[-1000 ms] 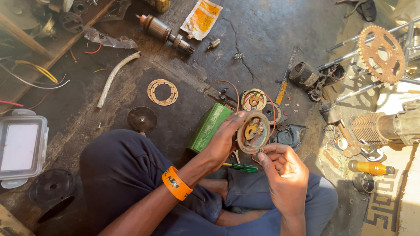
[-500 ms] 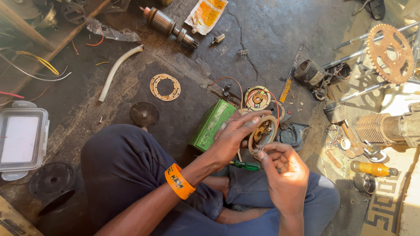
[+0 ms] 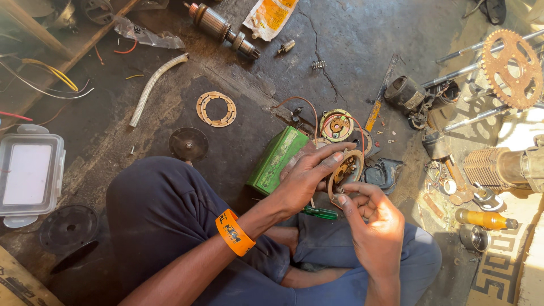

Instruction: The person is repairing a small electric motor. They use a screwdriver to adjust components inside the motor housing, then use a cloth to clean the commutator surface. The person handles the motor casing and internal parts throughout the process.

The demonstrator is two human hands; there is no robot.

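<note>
Brass-toned round plate, left hand wrapped around, right hand pinching rim

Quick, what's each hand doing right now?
Left hand: closed on the round metal plate.
Right hand: fingers pinching the plate's lower edge.

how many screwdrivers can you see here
2: a green-handled screwdriver lies on the person's lap beneath the left hand, and a yellow-handled one lies on the floor at the right. Others may be hidden among the clutter.
</note>
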